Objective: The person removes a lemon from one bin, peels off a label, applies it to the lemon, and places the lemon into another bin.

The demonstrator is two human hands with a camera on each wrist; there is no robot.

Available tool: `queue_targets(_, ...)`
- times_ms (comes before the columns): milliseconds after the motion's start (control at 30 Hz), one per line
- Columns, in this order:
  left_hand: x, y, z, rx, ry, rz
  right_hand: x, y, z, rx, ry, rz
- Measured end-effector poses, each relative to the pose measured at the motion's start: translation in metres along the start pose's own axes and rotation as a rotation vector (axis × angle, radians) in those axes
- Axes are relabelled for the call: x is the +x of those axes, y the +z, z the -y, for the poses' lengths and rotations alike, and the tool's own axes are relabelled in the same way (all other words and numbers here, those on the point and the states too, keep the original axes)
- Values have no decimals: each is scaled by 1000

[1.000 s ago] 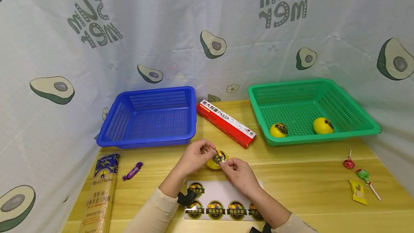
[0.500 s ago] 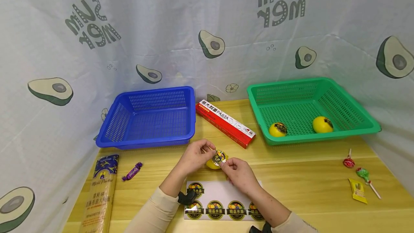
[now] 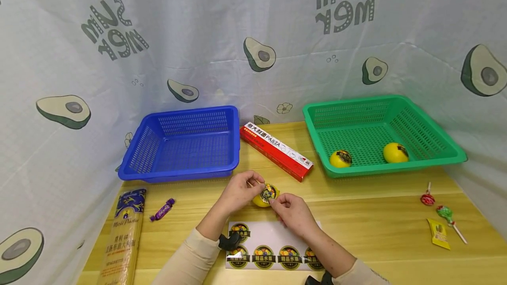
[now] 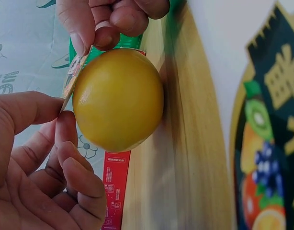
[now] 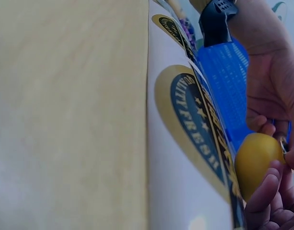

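Observation:
A small yellow lemon [image 3: 261,199] sits on the wooden table [image 3: 376,214] between my hands. My left hand [image 3: 240,191] holds it from the left, fingers curled beside it, and pinches one edge of a round black-and-gold sticker [image 3: 268,192]. My right hand [image 3: 288,211] pinches the sticker's other edge against the lemon's top. In the left wrist view the lemon [image 4: 118,98] fills the middle, with the sticker [image 4: 74,76] edge-on at its left. A white sticker sheet [image 3: 273,245] with several round labels lies just under my wrists; it also fills the right wrist view [image 5: 185,143].
An empty blue basket [image 3: 184,144] stands back left. A green basket [image 3: 380,133] back right holds two stickered lemons [image 3: 341,158]. A red pasta box [image 3: 276,150] lies between them. A spaghetti pack [image 3: 120,236] and purple candy [image 3: 162,209] lie left; lollipops [image 3: 435,208] and a yellow sachet [image 3: 439,233] right.

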State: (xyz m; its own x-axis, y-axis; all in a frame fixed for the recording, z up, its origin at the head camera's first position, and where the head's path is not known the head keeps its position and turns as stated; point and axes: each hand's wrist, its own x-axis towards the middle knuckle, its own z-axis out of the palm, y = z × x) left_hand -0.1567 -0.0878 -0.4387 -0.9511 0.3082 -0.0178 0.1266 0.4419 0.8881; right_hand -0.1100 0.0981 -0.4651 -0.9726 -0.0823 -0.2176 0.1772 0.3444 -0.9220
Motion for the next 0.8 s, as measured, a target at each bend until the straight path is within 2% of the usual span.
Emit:
queue_targets(433,2,1,1,39,-10,-2,-1,0,0,16,7,4)
queue_targets(800,2,2,1,29,1,-5,0,-1,-1,23,10,9)
